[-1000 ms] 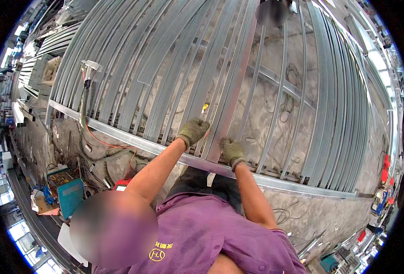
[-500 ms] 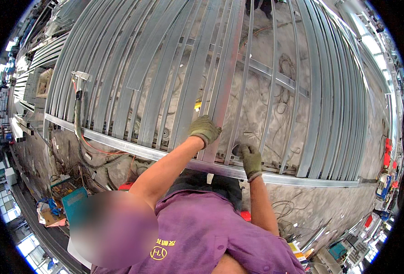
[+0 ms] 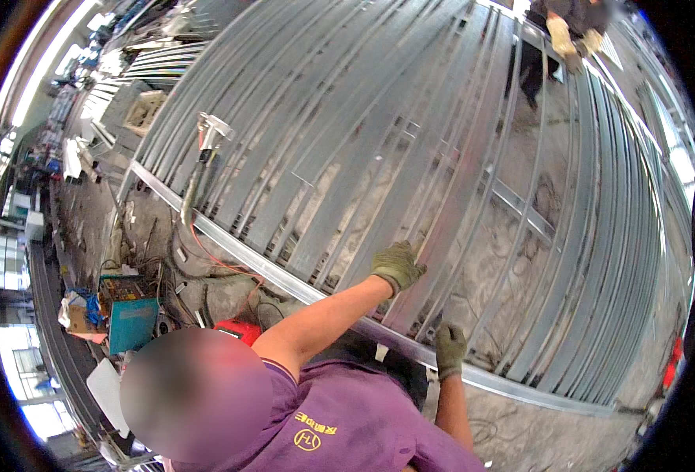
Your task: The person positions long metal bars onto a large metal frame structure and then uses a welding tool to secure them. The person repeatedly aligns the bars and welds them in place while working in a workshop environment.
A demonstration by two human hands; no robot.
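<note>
Left hand (image 3: pixel 397 266), olive glove, flat on long grey galvanised steel stud (image 3: pixel 442 212), fingers loose, nothing clasped. Stud runs up-right, away from body. Right hand (image 3: pixel 450 348) curled over silver bottom track (image 3: pixel 520 387), nearer body.

My gloved left hand (image 3: pixel 397 266) lies flat on a long, shiny metal stud (image 3: pixel 450 204) slanting across the steel frame (image 3: pixel 300 149); my right hand (image 3: pixel 450 348) grips the frame's bottom rail (image 3: pixel 520 385).

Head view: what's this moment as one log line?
left hand: gloved, on steel stud | right hand: gloved, on frame's edge rail | tool with hose lying on frame
</note>
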